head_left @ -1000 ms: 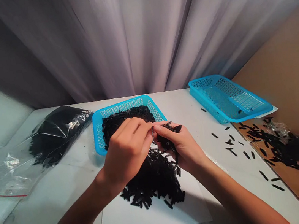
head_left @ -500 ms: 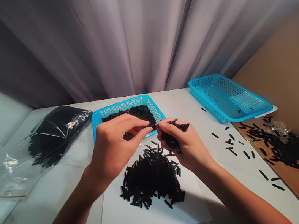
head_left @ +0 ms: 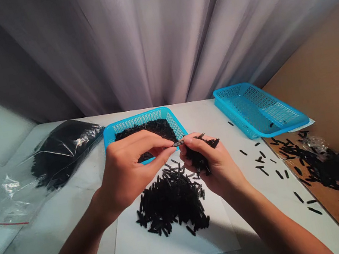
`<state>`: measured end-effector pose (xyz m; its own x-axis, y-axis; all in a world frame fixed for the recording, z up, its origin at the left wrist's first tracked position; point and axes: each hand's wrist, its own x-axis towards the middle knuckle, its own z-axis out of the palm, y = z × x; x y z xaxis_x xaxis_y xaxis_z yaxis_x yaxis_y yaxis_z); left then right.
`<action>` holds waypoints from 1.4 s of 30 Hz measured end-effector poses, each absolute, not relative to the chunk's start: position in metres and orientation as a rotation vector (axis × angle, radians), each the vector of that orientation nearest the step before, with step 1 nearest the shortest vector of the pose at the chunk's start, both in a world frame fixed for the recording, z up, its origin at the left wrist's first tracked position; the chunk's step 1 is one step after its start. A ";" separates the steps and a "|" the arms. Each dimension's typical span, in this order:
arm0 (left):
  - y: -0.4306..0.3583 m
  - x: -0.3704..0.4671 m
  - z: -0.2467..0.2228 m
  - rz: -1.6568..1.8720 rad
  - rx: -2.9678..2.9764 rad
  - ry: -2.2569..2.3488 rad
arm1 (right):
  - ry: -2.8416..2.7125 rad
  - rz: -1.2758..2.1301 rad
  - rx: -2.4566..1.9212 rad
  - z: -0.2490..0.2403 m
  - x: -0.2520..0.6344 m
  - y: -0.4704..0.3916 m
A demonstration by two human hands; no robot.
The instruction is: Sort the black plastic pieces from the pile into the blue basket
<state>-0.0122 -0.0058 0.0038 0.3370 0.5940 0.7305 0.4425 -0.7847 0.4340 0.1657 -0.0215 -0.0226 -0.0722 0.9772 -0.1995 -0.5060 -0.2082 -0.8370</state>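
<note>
Between my two hands is a small, narrow black piece point(head_left: 179, 143) with lighter marks along it; its exact kind I cannot make out. My left hand point(head_left: 124, 165) pinches one end with thumb and forefinger. The thumb and fingertip of my right hand point(head_left: 220, 166) meet the other end. Curled in the same right hand is a bunch of similar black pieces point(head_left: 198, 157). Below lies a heap of black pieces point(head_left: 171, 201) on a white sheet point(head_left: 136, 253). Just behind my hands stands a blue basket point(head_left: 137, 118) of black pieces, partly covered by my left hand.
A clear zip bag point(head_left: 63, 154) filled with black pieces lies at the left. At the back right sits a second blue basket point(head_left: 283, 129). Loose pieces point(head_left: 262, 167) are scattered on the white table, and more lie on a brown board point(head_left: 331, 208). A grey curtain point(head_left: 157, 41) hangs behind.
The piece between my fingertips now shows a marked, lighter face. Both hands have shifted slightly to the right, and the bunch in my right hand sits a little differently.
</note>
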 end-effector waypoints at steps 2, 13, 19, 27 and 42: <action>-0.005 -0.012 0.004 1.465 2.438 0.933 | -0.705 1.580 -0.926 -0.022 0.166 -0.021; -0.003 -0.012 0.003 1.507 2.474 0.873 | -0.773 1.481 -0.919 -0.024 0.170 -0.025; -0.003 -0.014 0.004 1.434 2.324 0.942 | -0.843 1.416 -0.935 -0.024 0.171 -0.026; -0.003 -0.015 0.003 1.387 2.247 0.988 | -0.978 1.216 -1.002 -0.026 0.176 -0.026; 0.000 -0.013 -0.006 1.481 1.948 0.939 | -1.167 1.152 -1.062 -0.032 0.175 -0.026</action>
<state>-0.0130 -0.0002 -0.0061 0.1643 0.7781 0.6062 0.2162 -0.6281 0.7475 0.1754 -0.0258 -0.0323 0.0326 0.9929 0.1140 -0.1008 0.1167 -0.9880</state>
